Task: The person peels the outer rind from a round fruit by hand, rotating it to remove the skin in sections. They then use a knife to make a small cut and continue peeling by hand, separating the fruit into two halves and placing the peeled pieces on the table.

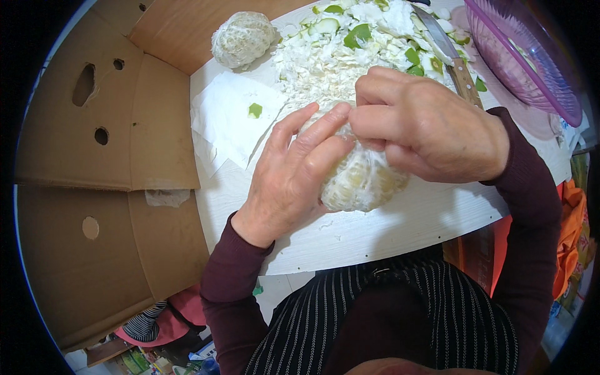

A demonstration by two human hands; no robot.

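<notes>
A peeled pomelo [368, 180], pale yellow under white pith, rests on the white tabletop in front of me. My left hand [300, 164] is spread over its left side and grips it. The thumb of that hand is mostly hidden behind the fruit. With bent fingertips, my right hand [422, 124] pinches at the pith on the upper right of the fruit. What lies between those fingertips is hidden. Another peeled pomelo [243, 40] sits at the back left of the table.
A heap of torn pith and green peel [328, 61] covers the back of the table. On its right lies a kitchen knife [461, 77] with a wooden handle, beside a purple plastic basin [525, 65]. White paper [232, 117] lies left; a cardboard box [108, 154] borders the table.
</notes>
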